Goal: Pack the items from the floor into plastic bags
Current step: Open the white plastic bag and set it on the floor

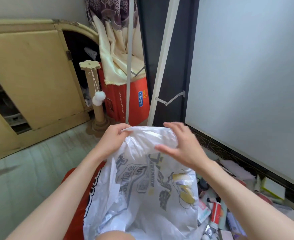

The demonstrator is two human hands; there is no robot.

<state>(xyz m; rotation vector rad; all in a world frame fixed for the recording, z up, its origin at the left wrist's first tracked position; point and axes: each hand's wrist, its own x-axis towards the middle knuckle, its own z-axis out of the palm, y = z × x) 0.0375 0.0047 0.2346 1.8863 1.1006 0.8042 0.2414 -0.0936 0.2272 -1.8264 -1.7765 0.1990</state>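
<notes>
Two hands hold a printed white plastic bag (142,179): left hand (114,137) pinches its top edge, right hand (182,144) lies open-fingered against it; cluttered items (217,210) lie below the right hand.

A lived-in home, a cramped room corner. Cream cupboard (30,70) with an open arched door on the left, patterned curtain (111,32) hanging down over a red carton (136,103). Cardboard cat scratching post (97,94) with pompoms (98,97) dangling on string. White folding rack (161,63) against a dark doorway. Pale tiled floor (21,179), dark patterned skirting (229,153) under a plain wall. Household clutter (217,210) heaped lower right: packets, tubes, boxes.
</notes>
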